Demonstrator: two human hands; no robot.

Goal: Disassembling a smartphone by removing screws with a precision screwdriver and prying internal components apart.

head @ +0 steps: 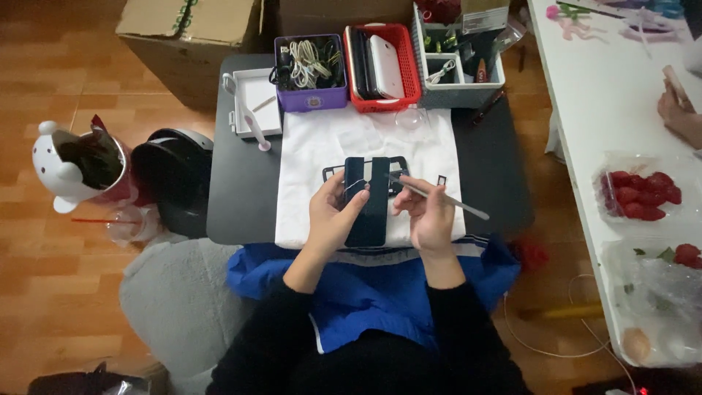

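Note:
My left hand (333,216) holds a dark smartphone (368,199) over a white cloth (365,143) on a small black table (234,197). Its thumb rests across the phone's face. My right hand (428,216) grips a thin grey metal tool (439,196) like a pen, its tip touching the phone's right edge near the top. A black frame-shaped part (401,165) lies on the cloth behind the phone, mostly hidden by it.
At the table's back stand a white tray (252,102), a purple box of cables (311,69), a red basket (384,66) and a grey organiser (461,62). A white table (614,110) at right holds strawberry packs (640,194); another person's hand (676,110) rests there.

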